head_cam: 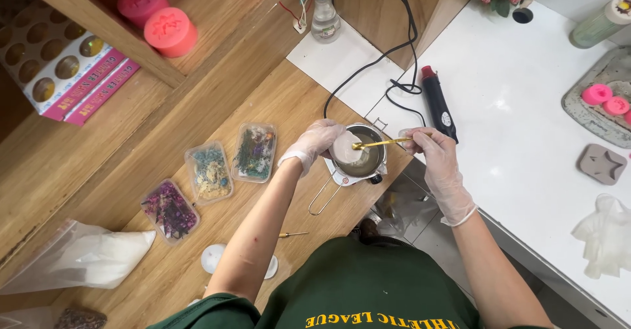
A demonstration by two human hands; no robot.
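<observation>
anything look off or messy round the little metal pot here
No spill shows. The small metal melting pot sits on a white pad at the very corner of the wooden table, its wire handle pointing toward the person. The black power cord trails loosely beside it. The gloved left hand steadies it; the gloved right hand stirs with a gold spoon.

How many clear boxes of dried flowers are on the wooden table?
3, in a diagonal row left of the left hand: purple flowers box lowest, yellow and blue box in the middle, green box nearest the metal pot.
</observation>
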